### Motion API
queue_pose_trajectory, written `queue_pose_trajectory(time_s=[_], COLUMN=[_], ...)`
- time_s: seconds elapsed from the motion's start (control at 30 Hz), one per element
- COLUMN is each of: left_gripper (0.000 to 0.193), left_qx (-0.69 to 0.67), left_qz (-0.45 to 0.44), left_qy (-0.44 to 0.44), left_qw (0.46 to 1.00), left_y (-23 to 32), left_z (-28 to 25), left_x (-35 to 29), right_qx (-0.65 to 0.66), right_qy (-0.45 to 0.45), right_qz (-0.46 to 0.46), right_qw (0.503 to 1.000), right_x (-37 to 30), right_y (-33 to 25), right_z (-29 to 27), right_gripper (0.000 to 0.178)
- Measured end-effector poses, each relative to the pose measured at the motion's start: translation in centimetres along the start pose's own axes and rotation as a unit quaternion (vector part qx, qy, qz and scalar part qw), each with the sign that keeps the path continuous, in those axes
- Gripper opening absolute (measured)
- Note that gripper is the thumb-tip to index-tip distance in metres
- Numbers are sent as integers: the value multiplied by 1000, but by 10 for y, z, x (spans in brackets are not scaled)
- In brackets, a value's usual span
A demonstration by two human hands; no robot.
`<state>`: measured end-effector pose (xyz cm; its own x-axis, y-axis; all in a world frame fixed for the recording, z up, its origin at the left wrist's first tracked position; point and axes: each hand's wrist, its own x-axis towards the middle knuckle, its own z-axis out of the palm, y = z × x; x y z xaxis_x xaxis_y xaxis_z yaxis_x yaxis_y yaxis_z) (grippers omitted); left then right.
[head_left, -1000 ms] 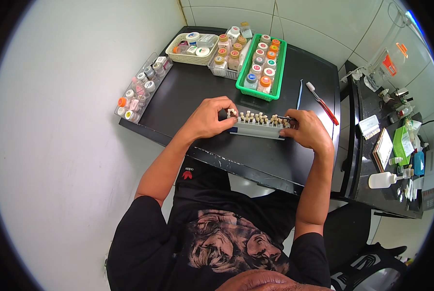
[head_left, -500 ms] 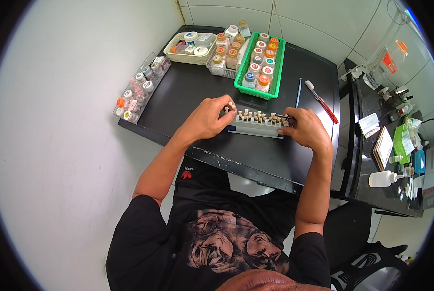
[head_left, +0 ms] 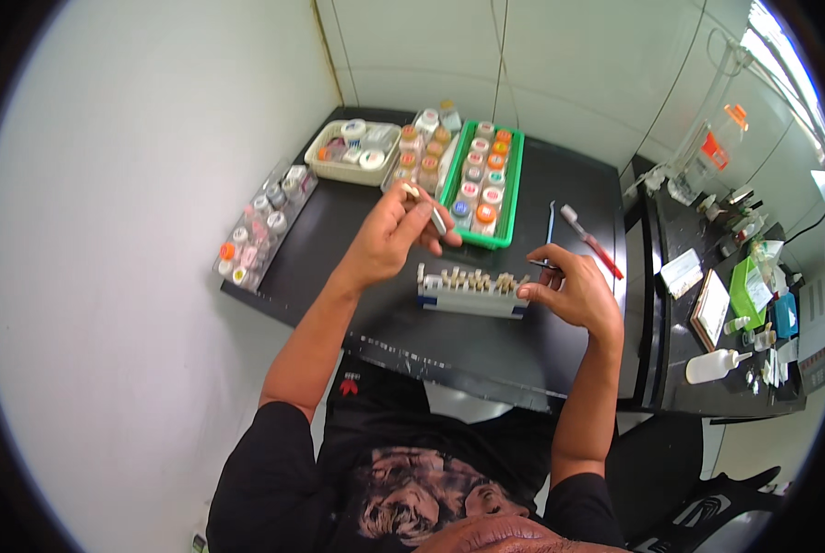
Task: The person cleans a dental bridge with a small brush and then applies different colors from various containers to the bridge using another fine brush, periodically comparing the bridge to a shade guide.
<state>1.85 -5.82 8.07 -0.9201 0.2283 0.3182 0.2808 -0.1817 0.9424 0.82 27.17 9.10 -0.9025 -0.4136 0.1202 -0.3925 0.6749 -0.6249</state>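
One tooth-shade tab [head_left: 438,221] is now clear of the shade-guide rack [head_left: 475,301], gripped in my left hand [head_left: 389,240]. Beside that rack, my right hand [head_left: 578,286] pinches a slim dark item [head_left: 543,264].

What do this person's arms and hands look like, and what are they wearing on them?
Both the left hand and the right hand are ungloved, with no watch or bracelet visible. The forearms are uncovered. A plain black short sleeve covers the left upper arm, and a matching sleeve the right. No cables show on either arm.

Black table [head_left: 486,355] beneath green basket [head_left: 477,241], cream basket [head_left: 348,172], clear tray [head_left: 267,258], white rack [head_left: 472,301], red toothbrush [head_left: 603,256], slim blue tool [head_left: 550,224]
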Motion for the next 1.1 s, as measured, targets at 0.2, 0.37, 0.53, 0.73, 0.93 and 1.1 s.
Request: queue_pose_trajectory(time_s=[0.2, 0.37, 0.53, 0.73, 0.93, 1.1], left_gripper=[16, 11, 14, 13, 31, 40], left_qx=[-20, -45, 44, 166, 289, 329], left_qz=[-54, -114, -35, 83, 231, 239], left_qy=[-92, -126, -165, -151, -99, -56], left_qw=[994, 984, 985, 971, 924, 912], left_y=[-7, -8, -17, -10, -4, -6], left_z=[20, 36, 38, 31, 30, 35], left_x=[34, 40, 35, 23, 20, 17], right_qx=[67, 42, -3, -23, -29, -24], right_qy=[318, 372, 330, 313, 330, 331], right_qz=[-154, -247, -282, -281, -282, -277], right_qw=[933, 894, 901, 907, 901, 902], right_x=[11, 18, 22, 19, 18, 19], right_y=[-6, -25, -20, -26, -30, -31], right_z=[24, 40, 40, 42, 44, 46], right_gripper=[46, 65, 56, 35, 33, 32])
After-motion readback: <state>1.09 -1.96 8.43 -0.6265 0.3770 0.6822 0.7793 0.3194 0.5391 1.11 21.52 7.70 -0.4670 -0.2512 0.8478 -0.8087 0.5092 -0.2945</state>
